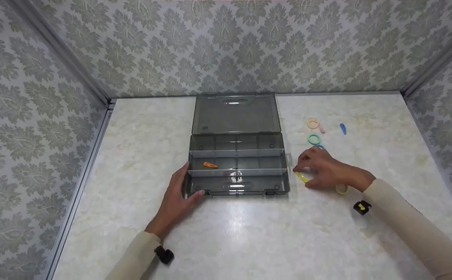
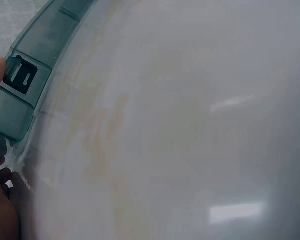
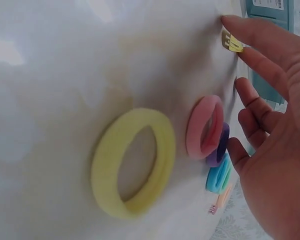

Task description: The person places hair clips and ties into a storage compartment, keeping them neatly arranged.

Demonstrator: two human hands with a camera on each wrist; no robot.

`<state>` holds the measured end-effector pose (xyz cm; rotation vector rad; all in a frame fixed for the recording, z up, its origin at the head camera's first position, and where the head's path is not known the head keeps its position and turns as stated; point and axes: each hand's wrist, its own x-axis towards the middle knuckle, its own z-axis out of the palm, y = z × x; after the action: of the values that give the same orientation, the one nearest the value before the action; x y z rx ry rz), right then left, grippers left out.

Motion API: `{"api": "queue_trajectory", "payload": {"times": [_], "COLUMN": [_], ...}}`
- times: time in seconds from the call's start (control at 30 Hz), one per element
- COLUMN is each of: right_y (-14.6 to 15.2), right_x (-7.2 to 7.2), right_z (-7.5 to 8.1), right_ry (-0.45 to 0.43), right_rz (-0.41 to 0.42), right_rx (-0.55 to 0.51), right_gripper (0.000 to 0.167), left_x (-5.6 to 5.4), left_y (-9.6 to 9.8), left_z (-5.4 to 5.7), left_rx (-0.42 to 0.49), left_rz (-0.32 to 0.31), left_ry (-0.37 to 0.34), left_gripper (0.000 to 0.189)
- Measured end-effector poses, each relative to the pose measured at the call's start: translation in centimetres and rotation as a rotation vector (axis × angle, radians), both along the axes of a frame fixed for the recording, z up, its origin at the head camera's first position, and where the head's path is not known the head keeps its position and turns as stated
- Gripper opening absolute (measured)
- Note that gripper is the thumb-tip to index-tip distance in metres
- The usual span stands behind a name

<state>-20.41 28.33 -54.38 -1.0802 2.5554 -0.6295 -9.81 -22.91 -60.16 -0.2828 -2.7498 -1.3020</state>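
A grey see-through divided box (image 1: 257,182) stands on the table with its lid folded back. An orange snap hair clip (image 1: 210,165) lies in the left part of its middle row. My left hand (image 1: 177,196) holds the box's front left corner, thumb on the front edge and fingers along the side. Right of the box, my right hand (image 1: 323,171) pinches a yellow snap hair clip (image 3: 232,42) between thumb and forefinger, low over the table. Behind that hand in the right wrist view lie a yellow hair tie (image 3: 106,172) and a pink hair tie (image 3: 196,132).
Farther back on the right are a green hair tie (image 1: 309,139), a peach hair tie (image 1: 308,124), a pink clip (image 1: 322,128) and a blue clip (image 1: 343,128). A purple tie (image 3: 219,152) and a light blue tie (image 3: 214,179) show beyond the pink one. Patterned walls surround the table.
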Motion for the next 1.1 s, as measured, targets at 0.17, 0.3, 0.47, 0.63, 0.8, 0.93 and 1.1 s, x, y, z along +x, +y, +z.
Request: {"api": "queue_trajectory", "payload": {"times": [0.17, 0.3, 0.47, 0.63, 0.8, 0.93, 1.1], "right_y": [0.2, 0.4, 0.7, 0.7, 0.8, 1.0, 1.2], "right_x": [-0.3, -0.4, -0.3, -0.2, -0.1, -0.3, -0.4], "right_z": [0.4, 0.3, 0.0, -0.1, -0.4, -0.4, 0.2], "right_ry": [-0.002, 0.005, 0.016, 0.004, 0.006, 0.042, 0.036], "right_rz": [0.034, 0.057, 0.043, -0.016, -0.074, -0.105, -0.217], "right_rx": [-0.015, -0.045, -0.048, -0.006, -0.046, -0.132, -0.217], "right_gripper": [0.052, 0.050, 0.046, 0.044, 0.043, 0.040, 0.040], "left_x": [0.1, 0.0, 0.0, 0.0, -0.1, -0.1, -0.1], "left_y": [0.0, 0.1, 0.2, 0.3, 0.2, 0.2, 0.3], "left_z": [0.1, 0.1, 0.0, 0.2, 0.1, 0.1, 0.0], "left_rx": [0.004, -0.002, -0.015, -0.002, -0.009, -0.008, -0.006], "left_rz": [0.012, 0.007, 0.000, -0.002, 0.002, 0.001, 0.004], "left_ry": [-0.018, -0.011, 0.009, 0.013, 0.006, 0.011, 0.007], "left_gripper": [0.105, 0.104, 0.105, 0.105, 0.104, 0.103, 0.104]}}
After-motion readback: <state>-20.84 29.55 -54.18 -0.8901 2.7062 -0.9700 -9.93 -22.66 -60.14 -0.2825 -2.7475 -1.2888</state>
